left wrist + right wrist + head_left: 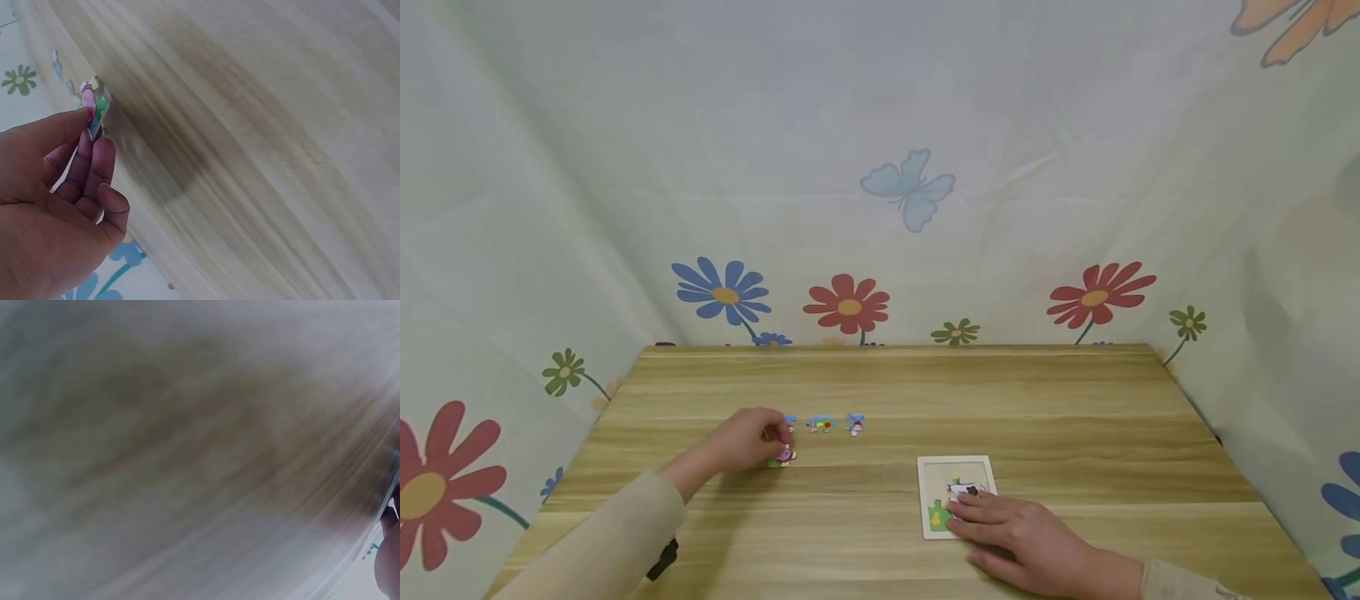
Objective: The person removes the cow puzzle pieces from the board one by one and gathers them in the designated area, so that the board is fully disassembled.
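Note:
My left hand point(747, 439) pinches a small jigsaw puzzle piece point(89, 103) between thumb and fingertips, at the left of the table. The piece has pink, green and blue printing and stands tilted in the left wrist view. On the right, my right hand point(1026, 537) rests with extended fingers over the lower right of a white-rimmed puzzle tray point(955, 459). In the tray lie a green piece with a yellow figure point(937, 516) and a white and black piece point(962, 490), partly hidden by the fingers. The right wrist view is mostly blurred tabletop.
Beyond the left hand, a row of loose puzzle pieces includes a blue and yellow one point(822, 423) and a blue and red one point(855, 424). The wooden table point(1037, 400) ends at a flower-printed cloth point(775, 167) behind and at both sides.

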